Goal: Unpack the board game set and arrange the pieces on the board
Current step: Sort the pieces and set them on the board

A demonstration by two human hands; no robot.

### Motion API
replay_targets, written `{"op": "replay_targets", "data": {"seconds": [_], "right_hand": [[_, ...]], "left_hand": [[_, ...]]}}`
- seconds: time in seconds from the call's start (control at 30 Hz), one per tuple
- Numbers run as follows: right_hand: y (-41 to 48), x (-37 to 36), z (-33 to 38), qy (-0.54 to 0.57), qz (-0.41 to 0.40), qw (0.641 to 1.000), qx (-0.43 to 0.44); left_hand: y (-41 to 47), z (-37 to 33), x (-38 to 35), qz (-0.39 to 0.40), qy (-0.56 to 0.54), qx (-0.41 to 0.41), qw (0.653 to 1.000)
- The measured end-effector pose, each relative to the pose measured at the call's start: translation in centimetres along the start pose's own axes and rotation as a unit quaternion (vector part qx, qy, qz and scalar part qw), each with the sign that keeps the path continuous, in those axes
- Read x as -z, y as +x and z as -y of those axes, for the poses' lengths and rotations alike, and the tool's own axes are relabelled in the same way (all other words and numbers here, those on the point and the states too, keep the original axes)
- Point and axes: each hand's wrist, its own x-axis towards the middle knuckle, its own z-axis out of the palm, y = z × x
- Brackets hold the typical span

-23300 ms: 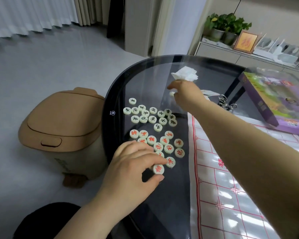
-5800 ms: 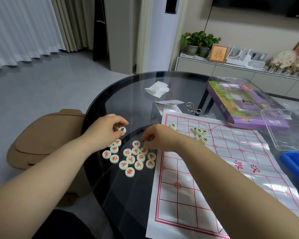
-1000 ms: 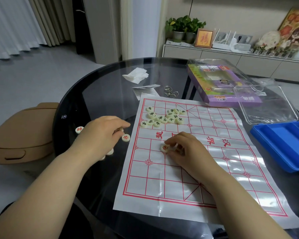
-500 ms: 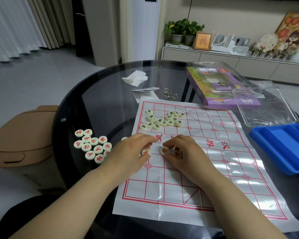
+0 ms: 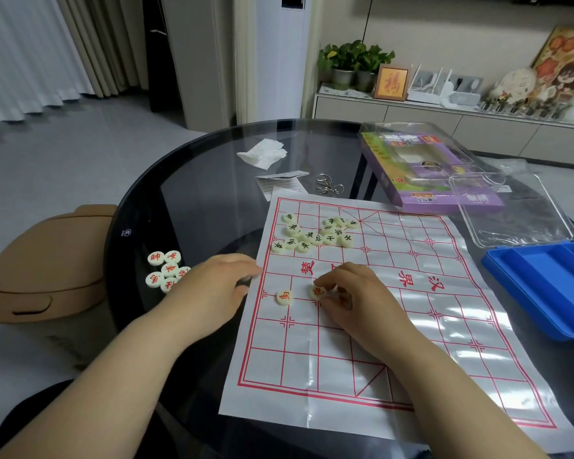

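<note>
The white board sheet with a red grid (image 5: 395, 342) lies on the round glass table (image 5: 186, 193). Several black-lettered round pieces (image 5: 315, 233) cluster on its far left part. Several red-lettered pieces (image 5: 164, 270) lie in a pile on the glass left of the board. One red piece (image 5: 284, 297) lies alone on the board's left side. My right hand (image 5: 358, 303) pinches another red piece (image 5: 318, 292) against the board, and more red lettering shows under its fingers. My left hand (image 5: 212, 289) hovers at the board's left edge, fingers relaxed, holding nothing, partly hiding the red pile.
A blue tray (image 5: 544, 286) and a clear lid (image 5: 511, 210) sit at the right. A purple box (image 5: 428, 180), crumpled tissue (image 5: 262, 154), a paper slip (image 5: 279, 185) and metal rings (image 5: 327, 187) lie beyond the board. A tan bin (image 5: 47, 260) stands left of the table.
My left hand has let go of a red piece on the board and drawn back left toward the pile. My right hand stays on its red piece.
</note>
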Motion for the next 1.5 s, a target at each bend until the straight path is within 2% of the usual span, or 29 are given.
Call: {"op": "replay_targets", "data": {"seconds": [0.2,0.4,0.63,0.8,0.93,1.03,1.3,1.5], "right_hand": [[0.0,0.0,0.1,0.003,0.001,1.000,-0.003],[-0.1,0.3,0.0,0.004,0.002,1.000,-0.003],[-0.1,0.3,-0.1,0.001,0.003,1.000,-0.011],[-0.2,0.2,0.1,-0.005,-0.012,1.000,-0.018],[-0.1,0.4,1.1,-0.018,-0.036,0.999,-0.020],[0.2,0.8,2.6,-0.029,-0.014,0.999,-0.005],[2.3,-2.6,9.7,-0.053,0.150,0.985,0.067],[4.0,-6.4,10.6,-0.126,0.134,0.979,0.093]], "left_hand": [[0.6,-0.7,-0.4,-0.036,0.041,0.016,0.998],[0.0,-1.0,-0.4,-0.118,-0.065,0.014,0.991],[0.2,-2.6,-2.1,-0.055,-0.064,-0.010,0.996],[-0.5,-2.0,-0.9,-0.058,-0.092,0.006,0.994],[-1.9,1.0,1.3,-0.145,-0.112,0.048,0.982],[-2.7,3.8,2.4,-0.192,-0.084,0.092,0.973],[-3.2,6.6,2.2,-0.111,-0.037,0.139,0.983],[-2.9,7.1,1.8,-0.090,-0.013,0.135,0.987]]}}
